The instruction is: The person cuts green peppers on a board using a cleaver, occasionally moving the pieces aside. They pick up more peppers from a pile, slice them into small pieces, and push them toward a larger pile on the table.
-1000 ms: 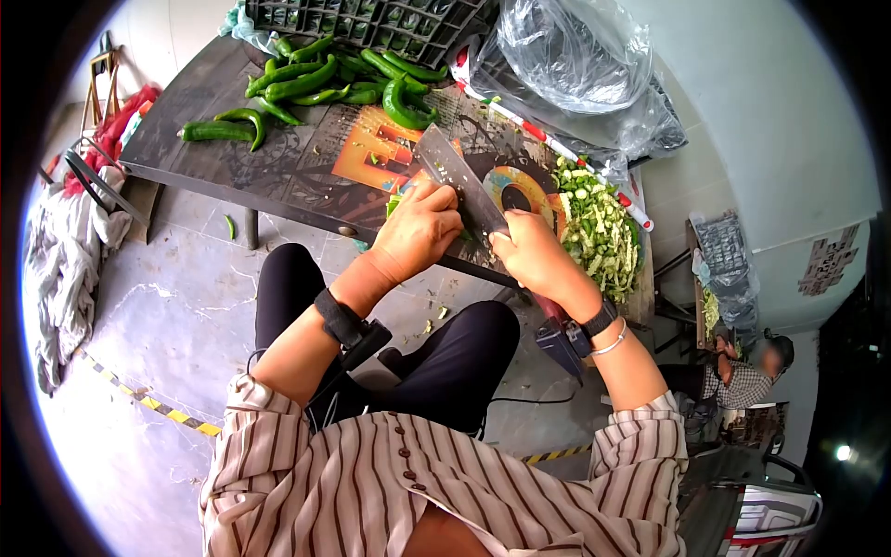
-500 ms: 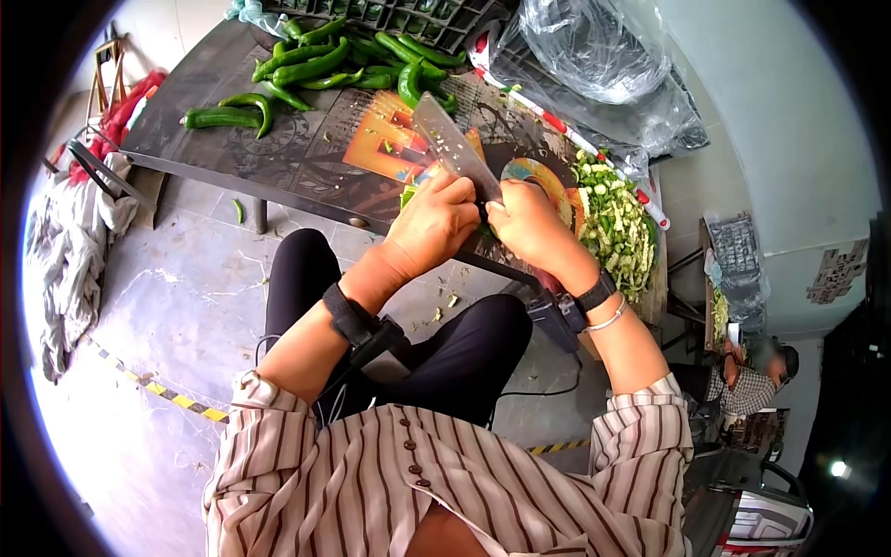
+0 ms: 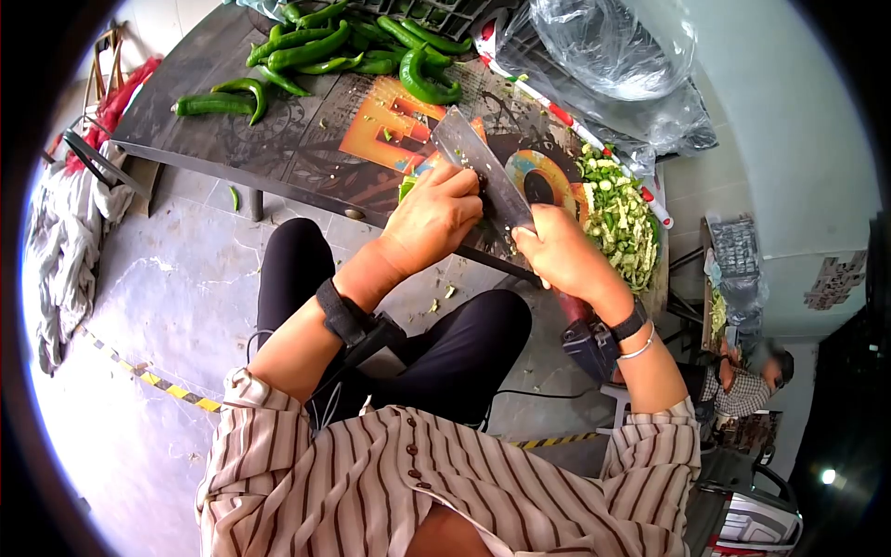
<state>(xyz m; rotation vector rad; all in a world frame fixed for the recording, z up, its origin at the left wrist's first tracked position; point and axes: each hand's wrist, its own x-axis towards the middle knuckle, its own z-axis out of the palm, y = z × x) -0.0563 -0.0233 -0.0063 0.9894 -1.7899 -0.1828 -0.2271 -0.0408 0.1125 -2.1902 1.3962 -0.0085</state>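
Observation:
My right hand (image 3: pixel 557 246) is closed round the handle of a broad cleaver (image 3: pixel 483 167), whose blade slants up and left over the table. Beside the blade my left hand (image 3: pixel 434 209) has its fingers curled down on a green pepper (image 3: pixel 406 187), of which only a bit shows at the left of the fingers. Chopped green pepper (image 3: pixel 617 218) lies heaped at the table's right end. Whole green peppers (image 3: pixel 311 51) are piled at the back, and two more (image 3: pixel 218 104) lie apart at the left.
The dark table (image 3: pixel 297 167) carries printed orange letters. Behind it are a black crate (image 3: pixel 445 14) and clear plastic bags (image 3: pixel 622 56). A co-worker (image 3: pixel 742 390) is at the far right. Draped cloth (image 3: pixel 60 251) hangs at the left.
My right hand has moved right and down with the cleaver, away from my left hand. The left hand has barely moved. The view has shifted slightly.

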